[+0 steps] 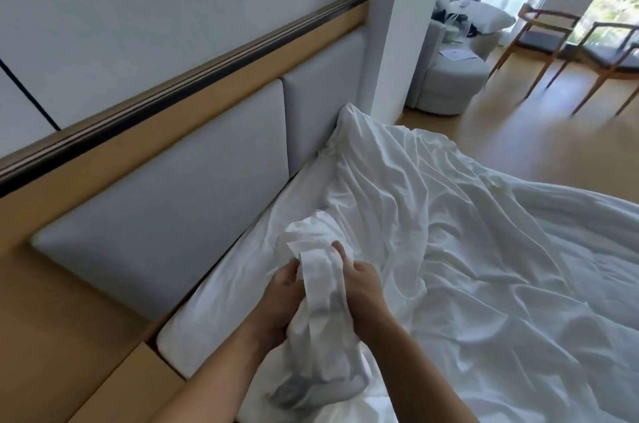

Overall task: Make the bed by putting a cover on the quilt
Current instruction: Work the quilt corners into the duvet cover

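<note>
Both the left hand (pixel 280 287) and the right hand (pixel 363 284) curl around one bunched corner of the white cover (pixel 320 284), held up between them near the headboard (pixel 173 198), likely to sort out that corner before filling it, while the rest lies crumpled across the bed (pixel 193 319) beyond and to their right.

The white crumpled cloth quilt cover (pixel 449 232) looks thin, soft and matt. The grey padded headboard panels (pixel 166 215) have smooth matt upholstery, set in a pale wooden bed frame (pixel 69 301) with a smooth finish. The light wooden floor (pixel 518 132) shines glossy
</note>
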Action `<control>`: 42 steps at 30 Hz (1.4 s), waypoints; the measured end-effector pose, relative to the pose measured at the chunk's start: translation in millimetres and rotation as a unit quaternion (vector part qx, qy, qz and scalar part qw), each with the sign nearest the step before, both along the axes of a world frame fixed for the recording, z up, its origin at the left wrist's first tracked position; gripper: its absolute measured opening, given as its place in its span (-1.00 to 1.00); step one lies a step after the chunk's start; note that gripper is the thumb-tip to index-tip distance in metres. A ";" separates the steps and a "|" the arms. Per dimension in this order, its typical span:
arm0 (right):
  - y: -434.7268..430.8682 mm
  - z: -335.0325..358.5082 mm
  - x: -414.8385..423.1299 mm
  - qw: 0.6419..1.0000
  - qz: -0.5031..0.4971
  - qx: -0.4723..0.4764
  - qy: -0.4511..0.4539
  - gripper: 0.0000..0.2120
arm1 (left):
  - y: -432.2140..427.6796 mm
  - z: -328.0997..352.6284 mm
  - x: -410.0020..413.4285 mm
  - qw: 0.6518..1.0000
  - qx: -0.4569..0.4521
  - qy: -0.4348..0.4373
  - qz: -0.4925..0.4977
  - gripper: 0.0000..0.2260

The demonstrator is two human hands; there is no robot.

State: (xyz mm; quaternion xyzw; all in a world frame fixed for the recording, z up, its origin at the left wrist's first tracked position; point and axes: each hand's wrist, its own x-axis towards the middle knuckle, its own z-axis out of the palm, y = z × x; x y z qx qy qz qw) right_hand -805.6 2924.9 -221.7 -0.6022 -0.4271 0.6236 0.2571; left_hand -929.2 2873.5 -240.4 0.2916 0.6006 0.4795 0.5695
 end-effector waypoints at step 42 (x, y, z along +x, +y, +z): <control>49.1 30.1 73.5 0.999 -0.030 0.027 0.008 -0.61 | -9.9 -44.7 -19.7 0.996 0.006 0.015 -0.083 -0.63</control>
